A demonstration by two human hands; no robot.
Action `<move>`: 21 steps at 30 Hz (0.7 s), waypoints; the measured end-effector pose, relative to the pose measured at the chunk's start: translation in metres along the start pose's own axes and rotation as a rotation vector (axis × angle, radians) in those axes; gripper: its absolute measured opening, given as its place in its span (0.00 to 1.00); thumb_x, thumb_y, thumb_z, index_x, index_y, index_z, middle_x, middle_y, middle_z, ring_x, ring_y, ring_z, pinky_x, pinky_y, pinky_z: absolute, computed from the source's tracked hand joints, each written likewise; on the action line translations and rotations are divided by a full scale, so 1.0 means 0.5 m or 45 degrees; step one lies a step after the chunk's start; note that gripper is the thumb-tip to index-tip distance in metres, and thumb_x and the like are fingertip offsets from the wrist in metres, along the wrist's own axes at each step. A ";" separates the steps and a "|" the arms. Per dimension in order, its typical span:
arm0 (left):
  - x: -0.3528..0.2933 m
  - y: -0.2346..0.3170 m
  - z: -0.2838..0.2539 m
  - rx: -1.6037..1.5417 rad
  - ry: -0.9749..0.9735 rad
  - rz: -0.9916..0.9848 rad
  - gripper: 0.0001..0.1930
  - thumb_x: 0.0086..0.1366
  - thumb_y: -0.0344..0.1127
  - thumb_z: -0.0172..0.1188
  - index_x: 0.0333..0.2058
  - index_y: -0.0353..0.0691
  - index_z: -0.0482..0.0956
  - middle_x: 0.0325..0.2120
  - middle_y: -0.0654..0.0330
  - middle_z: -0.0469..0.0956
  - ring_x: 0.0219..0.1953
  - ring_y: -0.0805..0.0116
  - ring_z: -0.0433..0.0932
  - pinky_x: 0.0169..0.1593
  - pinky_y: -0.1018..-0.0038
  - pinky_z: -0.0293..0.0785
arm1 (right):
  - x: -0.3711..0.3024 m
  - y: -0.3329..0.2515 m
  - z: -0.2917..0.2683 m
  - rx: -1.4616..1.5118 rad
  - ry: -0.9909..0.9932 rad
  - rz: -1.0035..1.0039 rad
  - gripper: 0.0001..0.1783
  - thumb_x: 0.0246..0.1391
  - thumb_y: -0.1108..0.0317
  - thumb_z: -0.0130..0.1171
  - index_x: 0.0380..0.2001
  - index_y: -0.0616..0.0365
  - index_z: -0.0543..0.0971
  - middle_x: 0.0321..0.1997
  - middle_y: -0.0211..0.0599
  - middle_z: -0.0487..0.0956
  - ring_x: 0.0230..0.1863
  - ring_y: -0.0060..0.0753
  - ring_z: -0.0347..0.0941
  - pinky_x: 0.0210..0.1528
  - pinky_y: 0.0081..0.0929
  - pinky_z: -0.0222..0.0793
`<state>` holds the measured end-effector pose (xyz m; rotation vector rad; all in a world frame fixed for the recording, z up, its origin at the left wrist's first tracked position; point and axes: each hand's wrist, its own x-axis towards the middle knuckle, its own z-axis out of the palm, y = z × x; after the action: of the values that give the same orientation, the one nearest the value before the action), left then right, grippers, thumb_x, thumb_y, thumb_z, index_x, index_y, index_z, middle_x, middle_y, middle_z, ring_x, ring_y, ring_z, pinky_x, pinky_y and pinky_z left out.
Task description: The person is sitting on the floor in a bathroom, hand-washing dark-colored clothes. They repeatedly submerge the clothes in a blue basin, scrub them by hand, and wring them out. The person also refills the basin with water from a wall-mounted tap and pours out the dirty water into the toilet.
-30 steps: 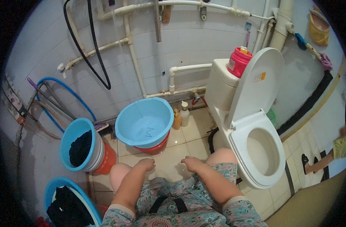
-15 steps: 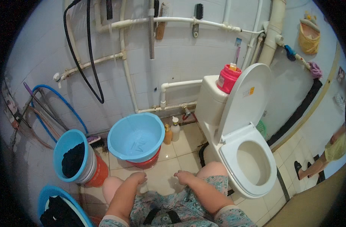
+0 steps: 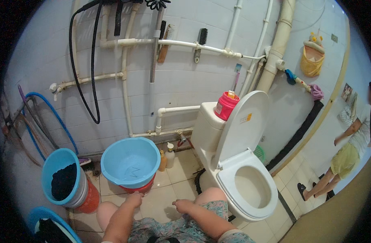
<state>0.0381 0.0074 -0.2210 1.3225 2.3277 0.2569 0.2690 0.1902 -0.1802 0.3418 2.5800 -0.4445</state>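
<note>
My left hand hangs over my left knee, just in front of a light-blue basin. Its fingers are loosely bent and apart, with nothing in them. My right hand is beside my right knee, fingers also loose and holding nothing I can see. A gap of tiled floor lies between the hands. The blue basin rests on a red basin or stool; only a patterned bottom shows inside it. Two pump bottles, one amber and one white, stand to its right.
A toilet with raised lid stands right, a pink-red tub on its tank. On the left, blue buckets hold dark cloth. A black hose hangs from wall pipes. A person stands beyond the doorway at far right.
The view has tilted up and turned right, so the room sits further left and the other person shows more fully. My hands stay near my knees, empty.
</note>
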 end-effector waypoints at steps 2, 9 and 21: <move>-0.003 0.017 -0.002 0.006 0.055 0.004 0.17 0.53 0.30 0.47 0.43 0.49 0.74 0.46 0.54 0.68 0.46 0.52 0.70 0.50 0.61 0.66 | -0.004 0.002 0.001 0.005 0.018 0.008 0.24 0.45 0.72 0.46 0.50 0.50 0.70 0.48 0.44 0.71 0.48 0.46 0.69 0.47 0.38 0.66; -0.034 0.069 -0.073 0.086 0.033 -0.031 0.16 0.54 0.31 0.48 0.42 0.51 0.75 0.46 0.55 0.68 0.46 0.53 0.71 0.48 0.61 0.67 | -0.003 -0.006 -0.003 -0.029 -0.026 0.014 0.24 0.46 0.73 0.46 0.50 0.51 0.70 0.48 0.45 0.72 0.48 0.47 0.69 0.47 0.38 0.66; -0.012 0.012 -0.015 -0.207 0.157 -0.130 0.15 0.53 0.33 0.51 0.41 0.43 0.75 0.44 0.48 0.71 0.47 0.50 0.70 0.49 0.61 0.65 | 0.000 -0.020 -0.011 -0.052 -0.175 0.006 0.25 0.47 0.70 0.48 0.52 0.50 0.68 0.49 0.45 0.72 0.49 0.45 0.68 0.48 0.39 0.65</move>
<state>0.0420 0.0056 -0.2106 1.1350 2.4101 0.4964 0.2633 0.1833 -0.1733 0.2921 2.4506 -0.3988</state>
